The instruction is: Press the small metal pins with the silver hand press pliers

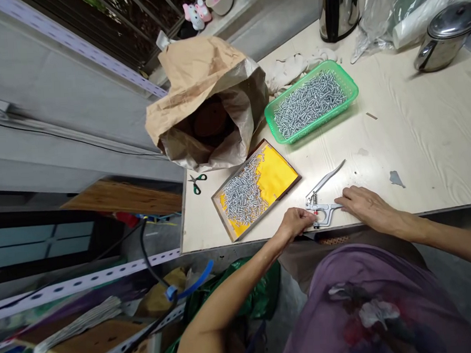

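Note:
Silver snap-fastener pliers [327,209] lie near the table's front edge, their upper lever raised at an angle away from the frame. My right hand [363,207] is closed on the end of the lower handle. My left hand [296,223] is at the jaw, beside a small red part, with thumb and fingers pinched together. Whatever is between those fingers is too small to make out. To the left of the pliers sits a shallow tray [295,186] with a yellow bottom, partly covered by small silver metal pieces [242,197].
Behind the tray stand an open brown paper bag [202,67] and a green basket [355,89] full of similar metal pieces. Small scissors [197,184] lie at the table's left edge. A kettle [338,13] and a metal pot [444,42] stand at the back.

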A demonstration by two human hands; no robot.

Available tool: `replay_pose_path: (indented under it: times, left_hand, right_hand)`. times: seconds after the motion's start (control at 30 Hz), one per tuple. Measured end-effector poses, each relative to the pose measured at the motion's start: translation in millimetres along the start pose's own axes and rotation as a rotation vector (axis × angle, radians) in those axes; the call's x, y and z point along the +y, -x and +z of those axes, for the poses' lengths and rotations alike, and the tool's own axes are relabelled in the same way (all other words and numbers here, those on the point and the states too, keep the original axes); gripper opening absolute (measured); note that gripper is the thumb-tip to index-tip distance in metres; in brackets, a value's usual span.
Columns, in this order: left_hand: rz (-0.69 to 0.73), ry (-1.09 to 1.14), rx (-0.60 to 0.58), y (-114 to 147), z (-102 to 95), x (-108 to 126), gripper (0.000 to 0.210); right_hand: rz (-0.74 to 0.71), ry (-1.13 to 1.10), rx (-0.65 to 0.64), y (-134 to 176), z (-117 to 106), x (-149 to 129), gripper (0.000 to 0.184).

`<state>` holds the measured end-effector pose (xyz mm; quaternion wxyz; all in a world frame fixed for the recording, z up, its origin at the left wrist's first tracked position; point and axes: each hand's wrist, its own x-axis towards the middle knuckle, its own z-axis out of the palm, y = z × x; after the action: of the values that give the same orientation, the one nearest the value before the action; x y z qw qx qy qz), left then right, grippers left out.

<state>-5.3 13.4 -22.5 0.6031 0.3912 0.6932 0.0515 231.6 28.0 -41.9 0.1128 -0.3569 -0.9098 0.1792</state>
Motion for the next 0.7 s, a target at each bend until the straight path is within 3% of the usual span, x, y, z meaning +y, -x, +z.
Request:
replay_pose_path:
  times: [0.17, 0.3, 0.4, 0.53, 0.7]
  left_hand:
    - [-0.044, -0.014, -0.026, 0, 0.5, 5, 0.019]
    - [-0.067, -0.005, -0.004, 3, 3.3, 5, 0.016]
    - [-0.076, 0.004, 0.018, 5, 5.1, 5, 0.018]
    - [-0.087, 0.001, 0.03, 7, 7.0, 7, 0.015]
    - [-0.107, -0.031, 0.032, 8, 7.2, 9, 0.015]
  right_hand:
    - [-0.024, 0.013, -0.033, 0, -2, 9, 0.021]
    - [-0.041, 0.082, -0.005, -14, -11, 34, 0.077]
    - [-0.063, 0.134, -0.085, -28, -17, 49, 0.1]
    - [-0.055, 0.177, -0.139, -36, -24, 47, 0.096]
    - [-0.051, 0.223, -0.107, -24, -31, 30, 0.07]
